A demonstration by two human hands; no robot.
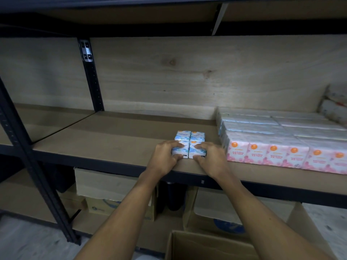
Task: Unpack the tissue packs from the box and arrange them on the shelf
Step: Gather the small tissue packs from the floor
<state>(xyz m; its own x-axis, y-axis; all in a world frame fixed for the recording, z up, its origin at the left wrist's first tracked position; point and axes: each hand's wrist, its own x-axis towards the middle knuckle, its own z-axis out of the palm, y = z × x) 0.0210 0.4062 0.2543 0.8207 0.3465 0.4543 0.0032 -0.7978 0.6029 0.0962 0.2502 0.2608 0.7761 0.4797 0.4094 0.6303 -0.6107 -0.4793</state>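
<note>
An open cardboard box (206,246) is seen at the bottom edge of the view, below the shelf. Its contents are not visible. Both forearms are extended over it to the front edge of the shelf (112,141).

The left hand (163,158) and the right hand (212,159) are closed around the blue tissue packs (197,136), which are set just behind the front edge, near the middle of the shelf. On each hand, the fingers are laid over the top of a near pack and the thumb is pressed against its front face. Four blue packs are counted, arranged as a two-by-two block with sides touching.

The step in hand is judged to be placement: the block is being set down and squared. For the next move, the grip is to be released without disturbing the block, and further packs are to be fetched from the box.

Near the block but apart from it, toward the right edge, pink tissue packs (262,152) are arranged in rows. Six are counted in the front row, the last cut by the frame. The rows behind cannot be counted reliably. At the back right corner, more packs (334,107) are stacked, too blurred to count.
</note>
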